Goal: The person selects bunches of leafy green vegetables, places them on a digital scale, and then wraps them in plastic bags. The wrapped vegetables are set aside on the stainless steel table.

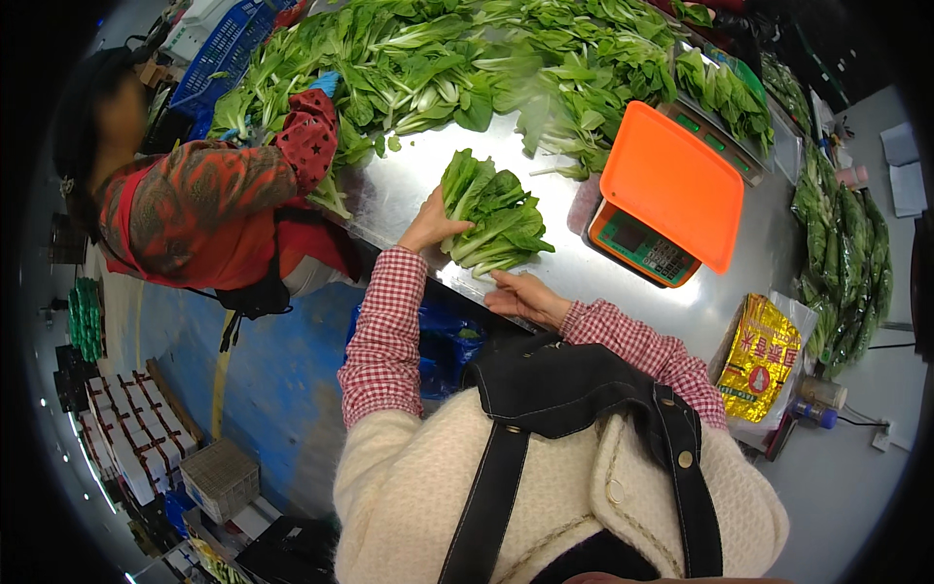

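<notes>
A bunch of leafy greens (500,208) rests on the steel table in front of me, its pale stem ends pointing towards me. My left hand (432,225) grips its left side, with the thumb over the stems and the other fingers partly hidden by the leaves. Close to the stem ends at the table's near edge is my right hand (527,298), palm partly up and fingers apart, holding nothing. To the right stands a digital scale with keypad (642,248) and a tilted orange weighing pan (675,182).
A large heap of loose greens (438,66) covers the table's far side. At left a co-worker in a red apron (211,212) reaches into it with blue gloves. Another scale (711,139) bears greens. Bagged greens (846,255) and a gold printed bag (760,358) lie at right.
</notes>
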Motion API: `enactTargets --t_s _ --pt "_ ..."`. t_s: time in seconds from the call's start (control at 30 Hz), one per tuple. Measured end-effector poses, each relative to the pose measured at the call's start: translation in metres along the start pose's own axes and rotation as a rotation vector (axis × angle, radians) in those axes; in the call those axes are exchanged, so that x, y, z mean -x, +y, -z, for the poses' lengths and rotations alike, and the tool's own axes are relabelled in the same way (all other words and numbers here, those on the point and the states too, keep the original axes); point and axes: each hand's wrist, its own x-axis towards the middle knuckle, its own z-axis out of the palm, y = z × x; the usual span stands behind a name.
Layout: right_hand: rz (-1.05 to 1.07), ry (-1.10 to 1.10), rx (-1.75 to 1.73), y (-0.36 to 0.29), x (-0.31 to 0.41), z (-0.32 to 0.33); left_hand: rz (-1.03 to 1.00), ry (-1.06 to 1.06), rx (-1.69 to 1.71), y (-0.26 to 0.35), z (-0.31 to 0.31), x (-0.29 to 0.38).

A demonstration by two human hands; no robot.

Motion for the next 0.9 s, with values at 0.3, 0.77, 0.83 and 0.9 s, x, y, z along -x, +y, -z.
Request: enactTargets --t_s 0.3,0.77,0.83,0.9 --pt "0.596 0.298 0.498 -0.009 -0.027 -0.007 0.231 -0.008 -0.033 0.012 -0.017 0.012" --pt "0.867 0.464 0.754 -0.034 0.025 0.000 0.092 0.231 0.798 0.097 -0.070 0.039" --pt "1.151 0.542 0.797 -0.049 0.053 0.005 -0.051 0.283 0.890 0.128 -0.081 0.031" --pt "1.401 0.741 0.947 -0.074 0.084 0.017 -0.217 0.264 0.885 0.161 -0.096 0.011"
